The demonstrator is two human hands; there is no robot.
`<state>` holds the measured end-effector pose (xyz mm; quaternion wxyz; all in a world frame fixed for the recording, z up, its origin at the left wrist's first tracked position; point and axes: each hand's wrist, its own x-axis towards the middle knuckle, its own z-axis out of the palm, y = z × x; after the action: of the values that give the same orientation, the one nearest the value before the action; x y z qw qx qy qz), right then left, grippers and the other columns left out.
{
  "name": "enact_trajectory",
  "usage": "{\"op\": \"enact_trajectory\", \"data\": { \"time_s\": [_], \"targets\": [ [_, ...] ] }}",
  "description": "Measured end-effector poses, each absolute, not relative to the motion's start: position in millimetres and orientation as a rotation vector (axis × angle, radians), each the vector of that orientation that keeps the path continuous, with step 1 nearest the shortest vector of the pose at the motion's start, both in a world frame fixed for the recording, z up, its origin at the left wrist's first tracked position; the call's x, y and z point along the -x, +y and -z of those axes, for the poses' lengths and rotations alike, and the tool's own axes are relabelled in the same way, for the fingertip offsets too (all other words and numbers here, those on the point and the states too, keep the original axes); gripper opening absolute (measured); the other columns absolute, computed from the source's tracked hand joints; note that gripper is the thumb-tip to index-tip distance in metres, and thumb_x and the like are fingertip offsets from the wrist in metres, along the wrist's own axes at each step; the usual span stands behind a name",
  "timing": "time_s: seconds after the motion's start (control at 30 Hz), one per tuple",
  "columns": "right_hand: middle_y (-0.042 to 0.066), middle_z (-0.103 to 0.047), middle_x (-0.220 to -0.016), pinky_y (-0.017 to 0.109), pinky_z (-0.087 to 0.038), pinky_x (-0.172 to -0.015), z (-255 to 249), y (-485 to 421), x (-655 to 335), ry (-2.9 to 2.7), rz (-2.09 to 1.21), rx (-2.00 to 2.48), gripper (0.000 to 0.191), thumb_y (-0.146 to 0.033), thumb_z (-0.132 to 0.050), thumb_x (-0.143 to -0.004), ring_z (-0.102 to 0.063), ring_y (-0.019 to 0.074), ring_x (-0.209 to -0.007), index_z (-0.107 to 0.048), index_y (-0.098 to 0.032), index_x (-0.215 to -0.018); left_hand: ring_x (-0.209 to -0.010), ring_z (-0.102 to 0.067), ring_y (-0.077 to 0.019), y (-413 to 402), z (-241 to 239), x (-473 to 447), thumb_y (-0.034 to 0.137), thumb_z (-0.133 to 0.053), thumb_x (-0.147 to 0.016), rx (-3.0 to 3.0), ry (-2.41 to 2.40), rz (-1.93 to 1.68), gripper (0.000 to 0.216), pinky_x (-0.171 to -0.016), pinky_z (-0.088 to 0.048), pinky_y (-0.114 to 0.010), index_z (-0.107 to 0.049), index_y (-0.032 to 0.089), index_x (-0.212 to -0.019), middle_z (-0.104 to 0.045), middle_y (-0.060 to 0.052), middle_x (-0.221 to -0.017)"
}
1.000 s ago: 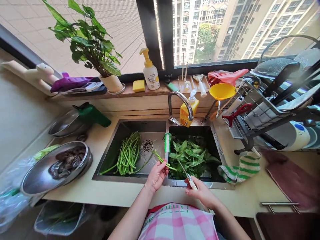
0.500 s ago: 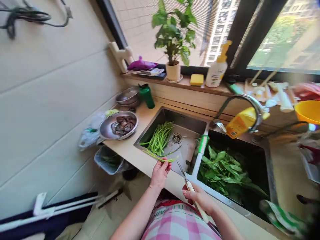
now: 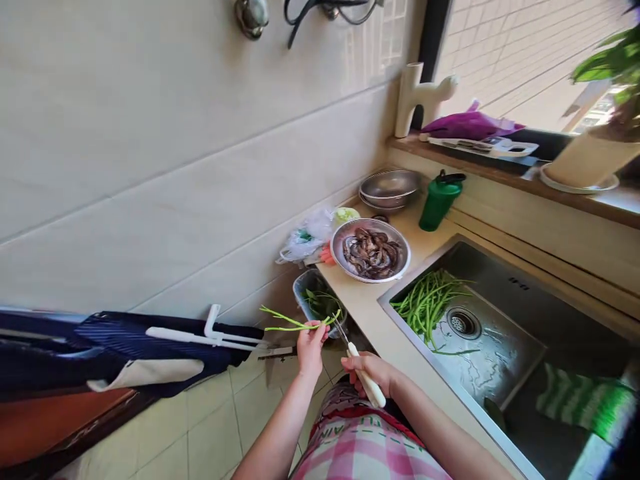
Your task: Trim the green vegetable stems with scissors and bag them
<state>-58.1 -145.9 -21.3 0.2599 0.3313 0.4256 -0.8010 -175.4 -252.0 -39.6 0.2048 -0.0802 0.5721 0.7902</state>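
My left hand (image 3: 311, 343) pinches a few thin green vegetable stems (image 3: 287, 325) that point left, with short ends past my fingertips. In my right hand (image 3: 370, 372) is a pair of scissors (image 3: 367, 380) with white handles. Their narrow metal blades reach up to the short stem ends; whether they touch cannot be made out. Both hands are in front of the counter edge, near a lined bin (image 3: 306, 283) with green leaves inside. A pile of similar stems (image 3: 427, 303) lies in the left part of the steel sink (image 3: 500, 267), beside the drain.
A metal bowl of raw shrimp (image 3: 373, 253) stands on the counter corner. Behind it are stacked metal bowls (image 3: 390, 187) and a green bottle (image 3: 440, 200). A plastic bag (image 3: 307, 237) lies by the wall. A green-and-white cloth (image 3: 580, 400) hangs at the sink divider.
The view has swung left. Both hands, with the stems and scissors, have moved left from the sink's front edge toward the bin. The scissor blades are now closer to the stems.
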Motion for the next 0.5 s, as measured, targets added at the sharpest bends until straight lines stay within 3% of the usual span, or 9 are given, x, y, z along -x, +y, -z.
{"op": "enact_trajectory", "data": {
  "time_s": [0.3,0.5],
  "targets": [
    [-0.005,-0.044,-0.047,0.021,-0.031,-0.035,39.5,-150.3,124.8,1.124,2.083,-1.089,0.038,-0.051,-0.052,-0.083,-0.036,0.0088,-0.035,-0.051,-0.018,-0.065,-0.070,-0.066,-0.0131,-243.3,53.4,223.7,0.031,-0.081,-0.058,0.231,1.469,-2.100,0.033,-0.069,-0.048,-0.024,-0.057,0.015,-0.075,-0.068,-0.002,-0.074],
    [-0.004,-0.044,-0.048,0.022,-0.032,-0.035,46.8,-144.6,136.5,1.047,2.041,-1.113,0.037,-0.048,-0.049,-0.085,-0.037,0.0094,-0.036,-0.052,-0.017,-0.064,-0.065,-0.064,-0.0113,-242.4,55.4,242.2,0.028,-0.085,-0.052,0.343,1.417,-2.067,0.036,-0.065,-0.048,-0.021,-0.060,0.014,-0.075,-0.064,0.001,-0.066]
  ]
}}
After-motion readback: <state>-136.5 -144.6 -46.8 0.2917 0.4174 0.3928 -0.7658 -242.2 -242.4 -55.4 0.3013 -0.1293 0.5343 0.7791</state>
